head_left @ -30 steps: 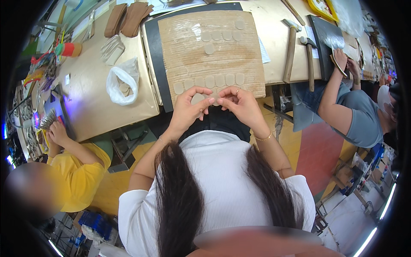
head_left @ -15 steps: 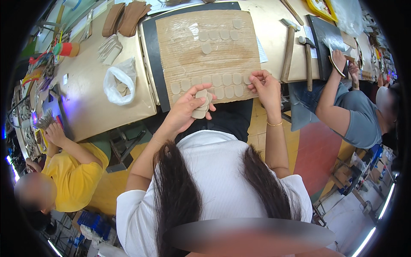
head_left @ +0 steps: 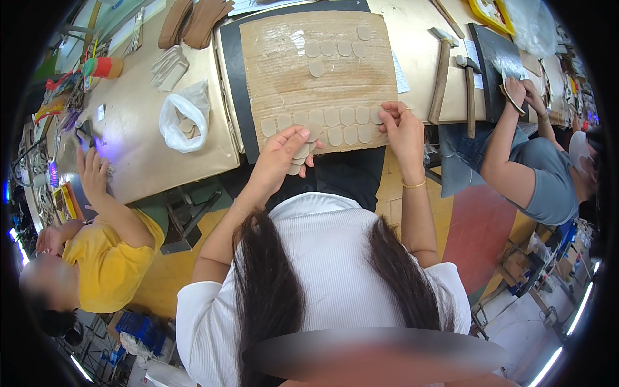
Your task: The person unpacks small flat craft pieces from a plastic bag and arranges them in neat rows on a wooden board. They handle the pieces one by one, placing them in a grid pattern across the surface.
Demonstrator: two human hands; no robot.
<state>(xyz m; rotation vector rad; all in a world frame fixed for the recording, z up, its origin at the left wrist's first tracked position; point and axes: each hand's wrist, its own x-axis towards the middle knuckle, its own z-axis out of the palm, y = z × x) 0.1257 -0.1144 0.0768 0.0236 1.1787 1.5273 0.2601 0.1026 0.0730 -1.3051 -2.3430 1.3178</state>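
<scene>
Beige rounded pieces (head_left: 301, 157) are fanned in the left hand (head_left: 281, 151) in the head view, clasped with the thumb over the topmost one, the stack overlapping the near edge of a cardboard sheet (head_left: 277, 77). Right of that clasp, the right hand (head_left: 403, 127) has thumb and forefinger drawn together at the end piece (head_left: 376, 115) of a row laid on the cardboard; whether they pinch it or only press its edge cannot be told.

Between the two hands, that row runs leftward from the right fingertips and passes beyond the left hand, with a short second row (head_left: 350, 134) nearer the body, just left of the right fingers. Farther off, beyond both grips, a small group of like pieces (head_left: 328, 48) lies near the far edge of the cardboard, which rests on a dark board (head_left: 235, 97).

As for writing, a white paper (head_left: 400, 73) sticks out beyond the right hand, under the cardboard's right side, its print too faint to read. Well left of the left hand stands a red and green container (head_left: 103, 68), any lettering too small to make out. Nearer that hand, also to its left, sits a white plastic bag (head_left: 169, 129) with more beige pieces inside. Two hammers (head_left: 440, 77) lie beyond the right hand, to its right.
</scene>
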